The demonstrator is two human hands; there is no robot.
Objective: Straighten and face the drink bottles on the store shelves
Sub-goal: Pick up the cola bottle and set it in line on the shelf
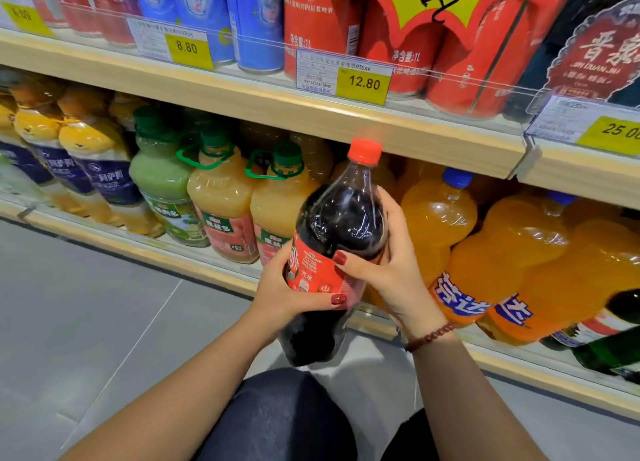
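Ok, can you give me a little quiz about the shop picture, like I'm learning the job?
1. Pick one: what colour is the cap on the cola bottle? A blue, B red, C green.
2. True or false: only the left hand grips the cola bottle.
3. Fill the gap: the yellow price tag on the shelf edge above the cap reads ___.

Key
1. B.
2. False: the right hand grips it too.
3. 12.80.
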